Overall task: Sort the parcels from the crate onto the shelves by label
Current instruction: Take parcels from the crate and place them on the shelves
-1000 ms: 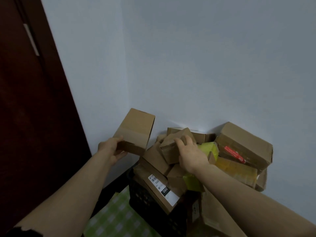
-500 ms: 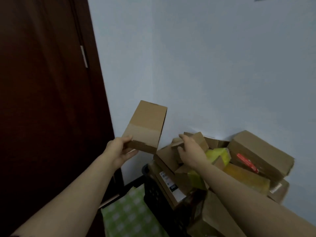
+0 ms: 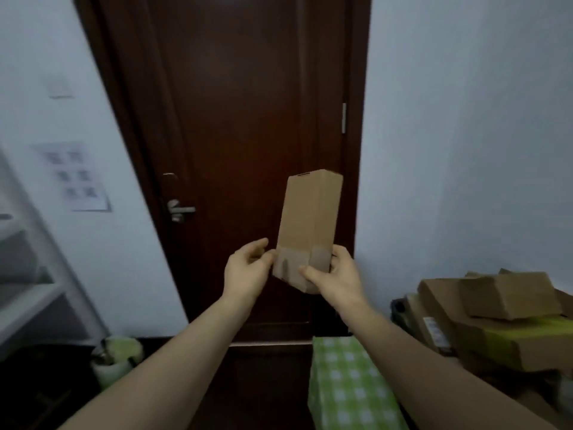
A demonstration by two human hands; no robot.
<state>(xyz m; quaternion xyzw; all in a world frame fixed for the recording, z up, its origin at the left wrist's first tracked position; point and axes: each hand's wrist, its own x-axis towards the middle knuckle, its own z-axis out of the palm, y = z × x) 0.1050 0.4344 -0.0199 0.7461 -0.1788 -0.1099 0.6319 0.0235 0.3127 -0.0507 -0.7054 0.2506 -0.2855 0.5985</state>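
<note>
Noted at frame centre: one brown parcel (image 3: 307, 225) upright, bottom end gripped by right hand (image 3: 336, 279), corner pinched by left hand (image 3: 248, 271); not yet shelved, shelves (image 3: 31, 293) far left, heaped parcels (image 3: 508, 296) lower right left to sort.

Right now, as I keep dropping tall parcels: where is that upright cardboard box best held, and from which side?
Take the box at its taped bottom end, from left and right at once, as the left hand and right hand do. It stands tall and narrow, so a low two-sided hold, thumb across the front, should keep it steady.
</note>
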